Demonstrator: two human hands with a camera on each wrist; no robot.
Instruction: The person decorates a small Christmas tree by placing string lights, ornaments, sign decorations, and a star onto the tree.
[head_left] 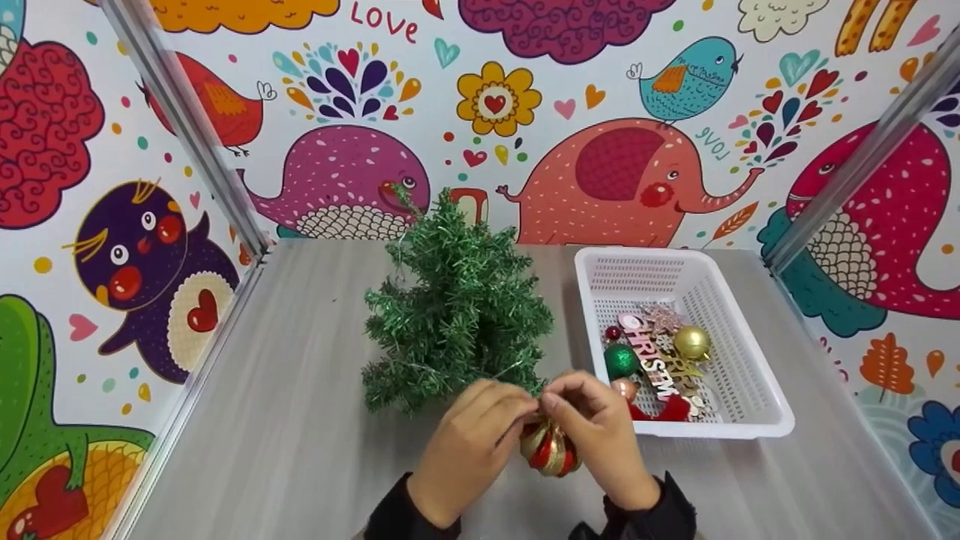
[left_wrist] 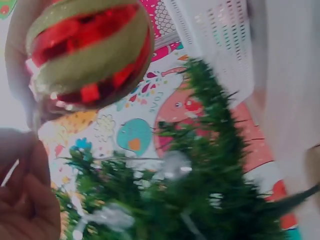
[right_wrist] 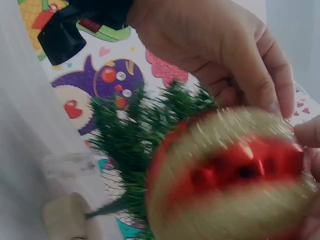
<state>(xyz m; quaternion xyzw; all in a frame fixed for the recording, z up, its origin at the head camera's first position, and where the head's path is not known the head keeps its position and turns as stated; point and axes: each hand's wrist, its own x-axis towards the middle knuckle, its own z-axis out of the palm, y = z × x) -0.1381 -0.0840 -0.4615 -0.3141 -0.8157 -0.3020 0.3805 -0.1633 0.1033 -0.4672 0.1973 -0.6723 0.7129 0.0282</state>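
Observation:
A red ball ornament point(head_left: 551, 450) with glittery gold stripes hangs between my two hands, in front of a small green artificial Christmas tree point(head_left: 457, 307). My left hand point(head_left: 469, 446) pinches at the ornament's top from the left. From the other side, my right hand point(head_left: 596, 439) pinches at the same spot, thumb and index finger pressed together. The ball point(left_wrist: 90, 52) looms large in the left wrist view, its top partly covered by fingers. In the right wrist view the striped ball point(right_wrist: 235, 175) is blurred, with tree branches point(right_wrist: 135, 135) behind it.
A white plastic basket point(head_left: 750, 360) stands right of the tree. It holds a gold ball point(head_left: 691, 343), a green ball point(head_left: 620, 361), Christmas lettering point(head_left: 651, 367) and red pieces point(head_left: 675, 409). Clear bulbs on a wire point(left_wrist: 175, 165) run through the branches. Cartoon-printed walls surround the grey table point(head_left: 277, 420).

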